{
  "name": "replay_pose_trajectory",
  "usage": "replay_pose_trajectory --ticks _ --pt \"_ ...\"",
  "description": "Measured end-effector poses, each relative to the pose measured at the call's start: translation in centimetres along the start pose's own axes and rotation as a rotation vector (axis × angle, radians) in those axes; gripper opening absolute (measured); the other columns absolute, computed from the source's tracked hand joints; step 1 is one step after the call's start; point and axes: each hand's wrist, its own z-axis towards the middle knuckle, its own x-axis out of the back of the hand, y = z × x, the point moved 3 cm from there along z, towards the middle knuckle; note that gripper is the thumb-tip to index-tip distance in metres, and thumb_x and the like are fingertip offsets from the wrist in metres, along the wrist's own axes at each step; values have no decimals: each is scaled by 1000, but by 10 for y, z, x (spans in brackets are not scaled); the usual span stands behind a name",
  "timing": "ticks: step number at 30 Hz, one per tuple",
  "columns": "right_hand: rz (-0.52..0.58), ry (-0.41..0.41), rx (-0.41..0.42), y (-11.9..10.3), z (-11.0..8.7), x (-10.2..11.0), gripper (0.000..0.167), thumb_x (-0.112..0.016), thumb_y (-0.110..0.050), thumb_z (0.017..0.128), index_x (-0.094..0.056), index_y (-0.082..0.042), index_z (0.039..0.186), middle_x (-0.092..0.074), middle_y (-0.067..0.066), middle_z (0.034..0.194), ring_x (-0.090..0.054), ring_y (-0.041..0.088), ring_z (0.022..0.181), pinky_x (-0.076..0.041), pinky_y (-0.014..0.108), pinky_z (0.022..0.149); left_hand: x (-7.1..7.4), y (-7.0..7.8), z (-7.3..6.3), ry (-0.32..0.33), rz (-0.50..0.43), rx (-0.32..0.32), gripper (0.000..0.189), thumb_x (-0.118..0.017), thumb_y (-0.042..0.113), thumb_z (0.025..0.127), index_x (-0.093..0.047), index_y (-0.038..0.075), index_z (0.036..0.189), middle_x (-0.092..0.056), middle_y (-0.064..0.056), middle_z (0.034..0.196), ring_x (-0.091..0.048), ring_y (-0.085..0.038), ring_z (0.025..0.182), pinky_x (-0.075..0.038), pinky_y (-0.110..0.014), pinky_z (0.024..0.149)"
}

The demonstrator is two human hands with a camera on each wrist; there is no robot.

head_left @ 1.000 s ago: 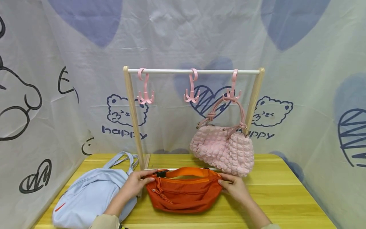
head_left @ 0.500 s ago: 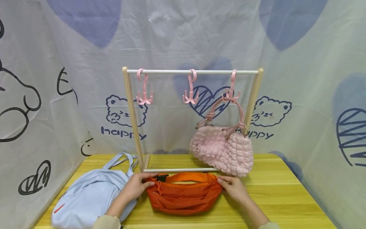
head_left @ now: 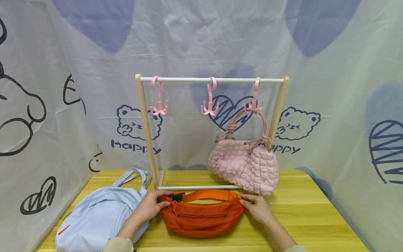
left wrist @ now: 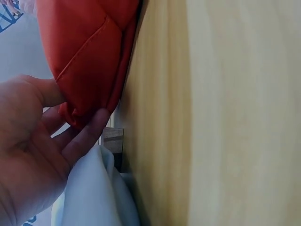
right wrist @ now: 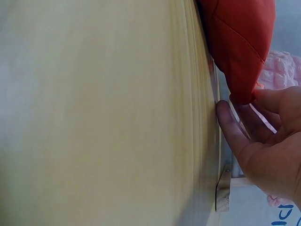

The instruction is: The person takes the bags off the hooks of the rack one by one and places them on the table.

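A red-orange waist bag sits on the wooden table in front of the rack, its orange strap and black buckle along the top. My left hand pinches the bag's left end between thumb and fingers; the left wrist view shows the thumb on the red fabric. At the other end my right hand pinches the corner, and in the right wrist view thumb and fingers meet at the bag's tip. The bag's back is hidden.
A rack with a white rod carries three pink hooks, one being the middle hook. From the right hook hangs a pink puffy handbag. A light blue backpack lies left of my left hand on the table.
The waist bag has come slightly down toward me with both hands, baring the rack's lower rod behind it. Both hands keep their hold on its ends.
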Motion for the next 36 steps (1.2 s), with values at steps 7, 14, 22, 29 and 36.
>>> replay_pose_trajectory --ticks 7,14,22,29,36 --pt "-53 32 -7 -3 -1 2 26 -74 -10 95 -77 1 118 -77 15 110 -69 12 89 -56 20 73 -1 1 -1 -4 2 14 33 -78 10 93 -76 14 126 -73 -12 126 -65 -24 110 -54 -46 94" --pt "29 0 -27 -5 -6 2 34 -73 -9 96 -71 7 126 -74 21 117 -73 19 91 -61 27 73 1 7 -4 4 31 3 37 -78 14 94 -73 9 131 -72 -16 128 -66 -27 111 -54 -51 96" --pt "29 29 25 -13 -12 10 37 -70 -9 99 -67 6 132 -69 23 130 -69 19 86 -58 27 68 1 9 -10 39 45 -9 43 -78 14 95 -69 8 137 -70 -20 130 -63 -40 123 -49 -59 106" --pt "47 71 41 -26 -18 20 37 -68 -16 102 -68 -2 136 -66 17 139 -66 24 120 -58 26 86 1 16 -11 87 25 -37 52 -78 14 94 -64 6 143 -62 -23 141 -56 -44 133 -43 -60 112" --pt "111 130 160 -44 -22 31 35 -67 -19 103 -70 -4 134 -68 10 137 -66 6 116 -50 14 96 3 33 -8 102 -16 -47 54 -77 22 96 -61 11 147 -60 -17 146 -56 -41 134 -44 -60 111"
